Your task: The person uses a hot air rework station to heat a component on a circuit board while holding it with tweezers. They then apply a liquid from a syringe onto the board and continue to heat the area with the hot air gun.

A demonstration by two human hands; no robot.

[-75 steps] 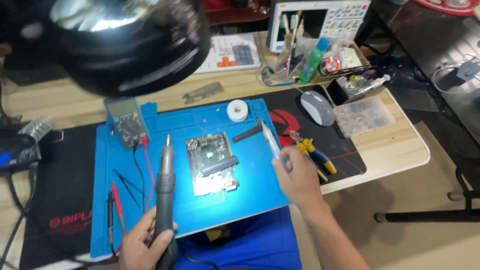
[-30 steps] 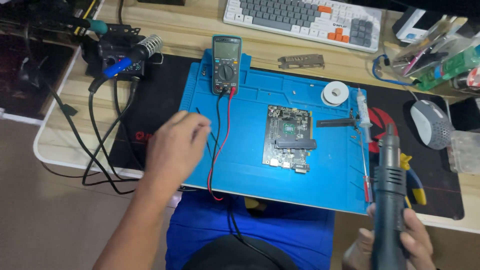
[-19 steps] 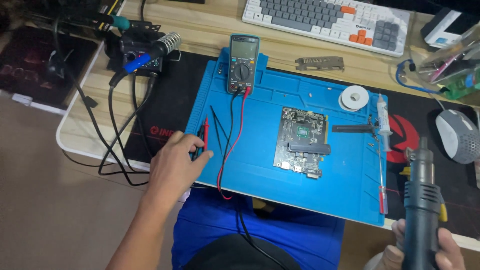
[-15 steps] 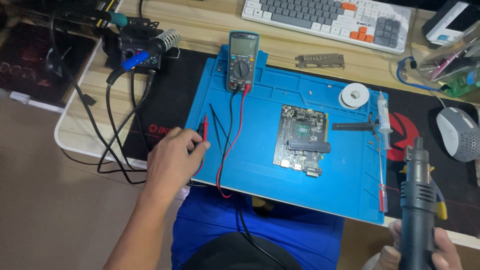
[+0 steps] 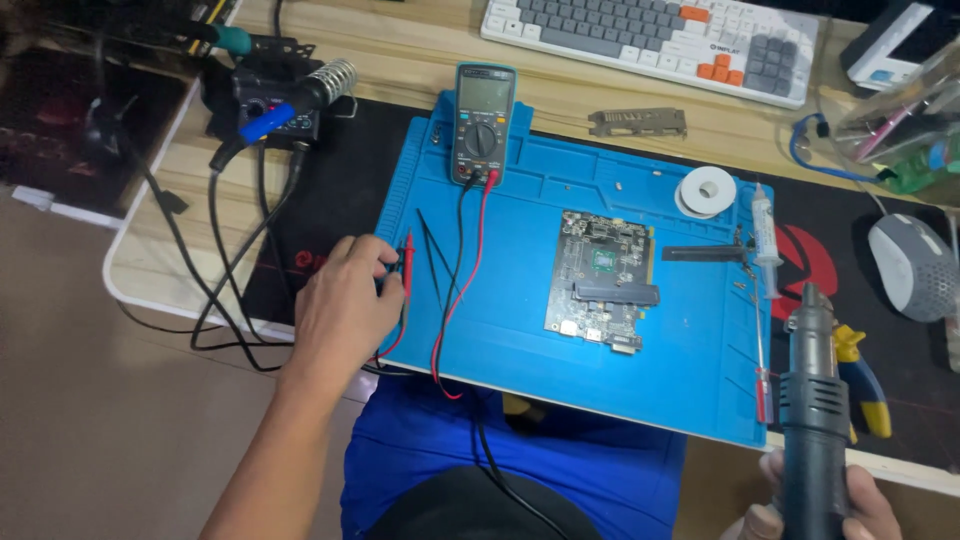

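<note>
Head view, the only one we have. Left hand (image 5: 345, 305) rests at the left edge of the blue work mat (image 5: 520, 330), fingers curled around the multimeter probes (image 5: 402, 268); we note a red and a black probe handle under the fingertips, gripped or about to be gripped, and we cannot tell how firmly. Their leads (image 5: 465, 250), one red and one black, run up the mat to the multimeter (image 5: 484, 122), which lies flat at the mat's top edge, partly on the desk (image 5: 420, 50).

Right hand (image 5: 820, 505) is at the bottom right, clenched around the grip of a grey hot-air gun (image 5: 812, 400). We record the gun's long axis as running roughly away from the person, nozzle pointing up the picture toward the mat's right edge.

Circuit board (image 5: 603, 280) lies flat near the middle of the mat, long axis running away from the person, a square chip in its upper half and connectors along its near edge. We place it to the right of the left hand and to the upper left of the gun's nozzle, between the two hands, apart from both.

Other items: a solder reel (image 5: 706, 189) and a syringe (image 5: 763, 225) at the mat's right side, a screwdriver (image 5: 760, 350) beside the gun, a soldering iron (image 5: 290, 95) in its stand at upper left, a keyboard (image 5: 650, 40) and a mouse (image 5: 910, 265).
</note>
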